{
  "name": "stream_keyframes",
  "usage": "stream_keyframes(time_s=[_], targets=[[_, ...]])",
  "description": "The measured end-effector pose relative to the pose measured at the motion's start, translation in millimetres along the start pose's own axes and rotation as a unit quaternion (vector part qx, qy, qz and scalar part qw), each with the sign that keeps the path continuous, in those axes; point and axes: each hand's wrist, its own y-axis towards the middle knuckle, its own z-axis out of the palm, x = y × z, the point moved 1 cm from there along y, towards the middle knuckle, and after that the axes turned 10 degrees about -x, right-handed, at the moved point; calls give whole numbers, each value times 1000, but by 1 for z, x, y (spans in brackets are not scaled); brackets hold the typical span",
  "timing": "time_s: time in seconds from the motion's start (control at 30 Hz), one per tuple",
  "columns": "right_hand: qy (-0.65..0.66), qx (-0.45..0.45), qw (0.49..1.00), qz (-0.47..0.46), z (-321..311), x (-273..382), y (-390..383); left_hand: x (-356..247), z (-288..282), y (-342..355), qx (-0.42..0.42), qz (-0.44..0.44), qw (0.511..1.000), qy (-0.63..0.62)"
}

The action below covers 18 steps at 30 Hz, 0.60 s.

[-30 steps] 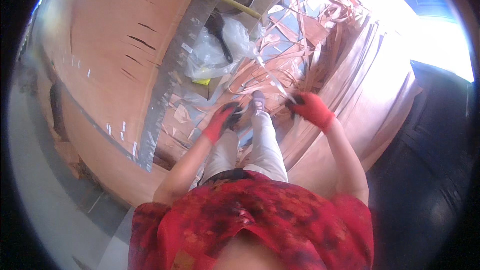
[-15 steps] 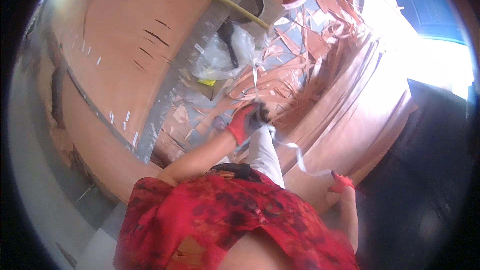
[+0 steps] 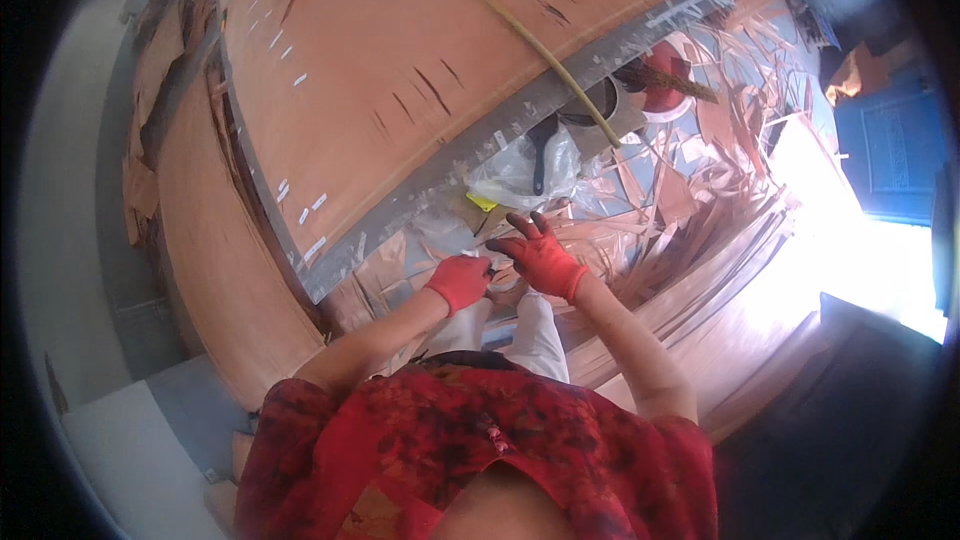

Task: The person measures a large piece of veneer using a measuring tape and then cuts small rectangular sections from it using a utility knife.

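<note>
From where I stand, the red-gloved left hand (image 3: 462, 282) is curled narrow, a small white scrap (image 3: 470, 254) at its upper edge; whether gripped, I cannot tell. Just beside it, the red-gloved right hand (image 3: 543, 260) shows partly spread fingers, its hold likewise undetermined. Beyond both hands lie a flat bright-yellow piece (image 3: 482, 202) and a crumpled clear plastic bag (image 3: 498, 185).

Anything the gloved hands (image 3: 461, 283) hold is too small to make out.

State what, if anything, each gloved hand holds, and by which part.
Cannot be told: left hand and right hand are close together; no held thing shows clearly.
</note>
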Motion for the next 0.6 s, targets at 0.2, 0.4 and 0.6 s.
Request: stream_keyframes(time_s=[0.2,0.4,0.6], targets=[[5,130,991,1,15,-14,20,8,6,9,-30,77,995,50],[286,0,880,378,29,-26,14,70,41,8,-122,-104,934,-320],[96,-118,952,264,-6,43,21,81,32,-8,-51,-147,687,-710]])
